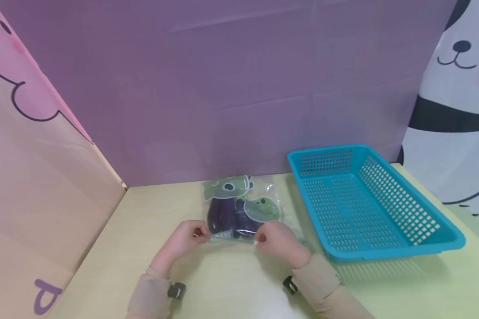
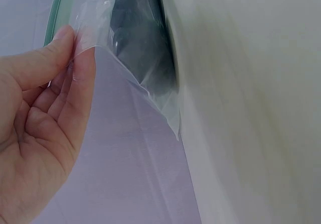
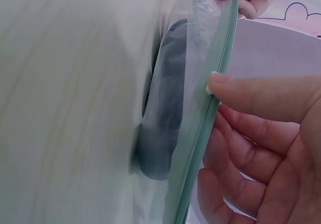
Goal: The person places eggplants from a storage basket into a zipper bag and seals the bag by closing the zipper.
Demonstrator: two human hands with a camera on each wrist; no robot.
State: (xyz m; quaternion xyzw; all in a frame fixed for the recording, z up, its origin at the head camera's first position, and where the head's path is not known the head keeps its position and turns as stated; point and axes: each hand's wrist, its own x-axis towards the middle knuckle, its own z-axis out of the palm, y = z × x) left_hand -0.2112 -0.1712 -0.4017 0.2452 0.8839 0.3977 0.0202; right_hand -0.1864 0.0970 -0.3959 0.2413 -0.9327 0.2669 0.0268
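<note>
A clear zip bag (image 1: 271, 188) printed with green cartoon shapes lies on the table, with dark purple eggplants (image 1: 221, 215) inside. At the mouth's left end, my left hand (image 1: 182, 243) pinches the bag's edge between thumb and forefinger, as the left wrist view also shows. My right hand (image 1: 281, 241) pinches the green zip strip (image 3: 199, 138) farther along, its thumb on the near face and its fingers curled behind. A small white piece (image 3: 208, 90) shows under that thumb. Between the two hands the mouth is stretched nearly straight, raised off the table.
A turquoise plastic basket (image 1: 357, 254) with perforated sides stands to the right of the bag. The pale wooden table (image 1: 155, 204) meets a purple cloth backdrop (image 1: 223, 88). Printed cloth panels stand at left and right.
</note>
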